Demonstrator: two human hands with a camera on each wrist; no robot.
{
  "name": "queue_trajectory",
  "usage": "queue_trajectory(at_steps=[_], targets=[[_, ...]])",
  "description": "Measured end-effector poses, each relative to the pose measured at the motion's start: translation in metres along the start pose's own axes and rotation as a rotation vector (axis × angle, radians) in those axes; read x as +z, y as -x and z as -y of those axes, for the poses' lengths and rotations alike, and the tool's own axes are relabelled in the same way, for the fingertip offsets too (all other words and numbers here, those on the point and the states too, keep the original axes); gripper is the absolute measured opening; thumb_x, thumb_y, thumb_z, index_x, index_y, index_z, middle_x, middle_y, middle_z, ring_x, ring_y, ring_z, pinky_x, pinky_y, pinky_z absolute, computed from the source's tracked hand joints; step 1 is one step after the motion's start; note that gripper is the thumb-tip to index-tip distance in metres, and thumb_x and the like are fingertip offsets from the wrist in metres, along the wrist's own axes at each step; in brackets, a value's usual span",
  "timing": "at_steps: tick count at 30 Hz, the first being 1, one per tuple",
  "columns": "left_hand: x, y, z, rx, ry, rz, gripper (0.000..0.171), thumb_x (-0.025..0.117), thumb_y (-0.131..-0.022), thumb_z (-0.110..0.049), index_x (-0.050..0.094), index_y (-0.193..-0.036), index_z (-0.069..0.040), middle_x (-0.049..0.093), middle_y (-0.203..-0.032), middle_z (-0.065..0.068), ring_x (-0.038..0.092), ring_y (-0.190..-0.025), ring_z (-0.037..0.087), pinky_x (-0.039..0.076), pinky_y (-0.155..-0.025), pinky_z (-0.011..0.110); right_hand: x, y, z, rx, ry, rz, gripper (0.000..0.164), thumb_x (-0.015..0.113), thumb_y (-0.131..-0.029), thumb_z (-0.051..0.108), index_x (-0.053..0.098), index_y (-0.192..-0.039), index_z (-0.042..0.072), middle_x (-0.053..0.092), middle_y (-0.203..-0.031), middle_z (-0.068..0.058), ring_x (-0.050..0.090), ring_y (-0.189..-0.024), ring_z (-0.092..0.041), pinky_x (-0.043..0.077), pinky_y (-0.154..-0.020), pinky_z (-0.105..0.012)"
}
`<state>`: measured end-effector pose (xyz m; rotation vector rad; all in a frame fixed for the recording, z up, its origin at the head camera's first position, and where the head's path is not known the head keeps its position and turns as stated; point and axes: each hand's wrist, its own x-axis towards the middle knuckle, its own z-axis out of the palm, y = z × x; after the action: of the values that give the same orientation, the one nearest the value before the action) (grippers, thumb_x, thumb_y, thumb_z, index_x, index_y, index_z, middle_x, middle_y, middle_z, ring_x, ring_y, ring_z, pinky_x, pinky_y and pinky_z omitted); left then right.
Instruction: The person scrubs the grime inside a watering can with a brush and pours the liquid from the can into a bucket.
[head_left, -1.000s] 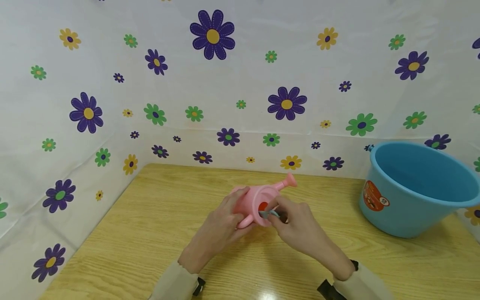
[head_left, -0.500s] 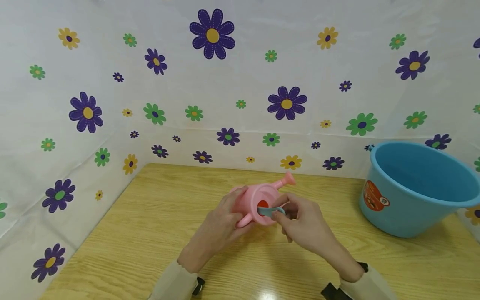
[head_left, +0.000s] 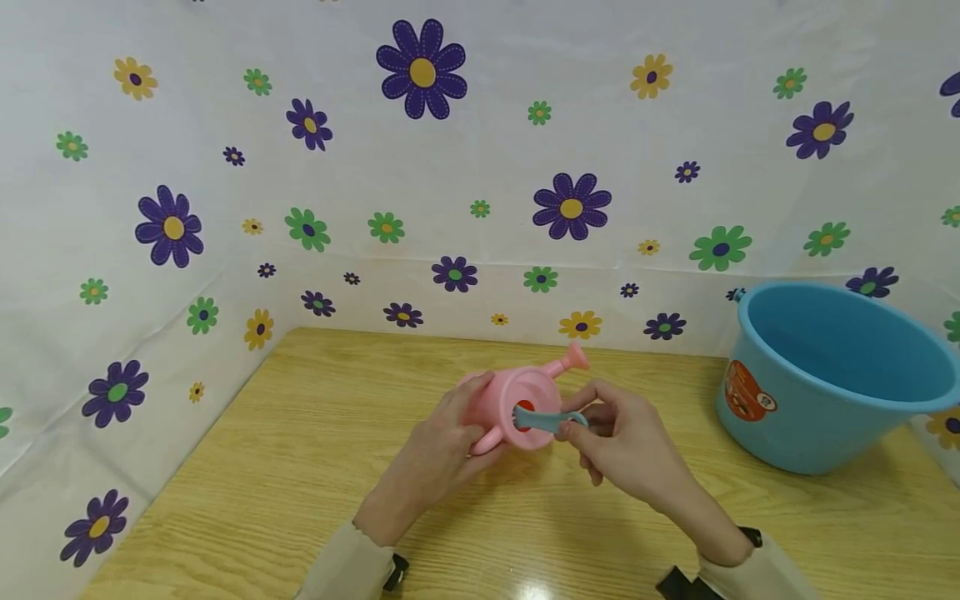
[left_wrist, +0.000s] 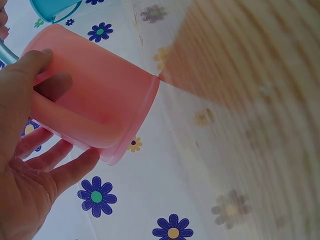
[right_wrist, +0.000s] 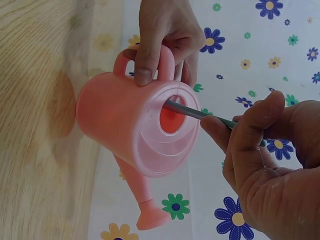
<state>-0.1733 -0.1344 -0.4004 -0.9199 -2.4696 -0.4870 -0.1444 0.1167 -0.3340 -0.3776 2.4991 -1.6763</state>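
Observation:
A pink watering can (head_left: pixel 510 404) lies tilted over the table, its round opening facing right and its spout pointing to the back right. My left hand (head_left: pixel 442 442) grips it around the handle and body; the left wrist view shows the fingers (left_wrist: pixel 75 170) under the pink wall. Between thumb and index finger, my right hand (head_left: pixel 618 433) pinches a slim blue-grey plastic tool (head_left: pixel 547 420) near its looped end. The tool's other end is inside the opening, where its working part is mostly hidden. Something red (right_wrist: pixel 171 120) shows inside the can.
A large blue bucket (head_left: pixel 802 417) with a red label stands at the right of the wooden table (head_left: pixel 315 417). A white sheet with printed flowers (head_left: pixel 465 167) rises behind the table and along its left side.
My right hand has moved right and drawn the tool partly out of the opening, so more of its length shows. The left hand and watering can stay nearly still.

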Motion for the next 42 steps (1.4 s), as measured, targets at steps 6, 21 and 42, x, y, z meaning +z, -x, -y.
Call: queue_trajectory(at_steps=[6, 21, 42], targets=[[-0.002, -0.001, 0.000, -0.001, -0.013, -0.001, 0.040, 0.081, -0.089, -0.029, 0.063, -0.059, -0.010, 0.051, -0.151, 0.016, 0.053, -0.139, 0.033, 0.057, -0.102, 0.039, -0.001, 0.000, 0.000, 0.025, -0.028, -0.006, 0.016, 0.070, -0.094, 0.005, 0.063, -0.108, 0.003, 0.064, -0.068, -0.006, 0.052, -0.046, -0.014, 0.050, -0.044, -0.027], [-0.002, -0.001, 0.001, 0.001, -0.018, 0.013, 0.038, 0.083, -0.088, -0.029, 0.064, -0.060, -0.009, 0.051, -0.151, 0.018, 0.051, -0.142, 0.035, 0.055, -0.103, 0.041, 0.000, -0.001, 0.000, 0.111, -0.106, -0.052, 0.017, 0.069, -0.095, 0.006, 0.065, -0.111, 0.002, 0.066, -0.085, -0.010, 0.053, -0.048, -0.014, 0.047, -0.044, -0.025], [-0.001, 0.001, -0.001, -0.009, -0.018, 0.010, 0.040, 0.080, -0.090, -0.031, 0.064, -0.060, -0.010, 0.051, -0.151, 0.017, 0.051, -0.142, 0.034, 0.056, -0.102, 0.039, 0.023, -0.010, -0.004, 0.132, -0.215, -0.076, 0.019, 0.067, -0.096, 0.006, 0.062, -0.114, 0.001, 0.067, -0.093, -0.018, 0.055, -0.053, -0.015, 0.051, -0.048, -0.023]])
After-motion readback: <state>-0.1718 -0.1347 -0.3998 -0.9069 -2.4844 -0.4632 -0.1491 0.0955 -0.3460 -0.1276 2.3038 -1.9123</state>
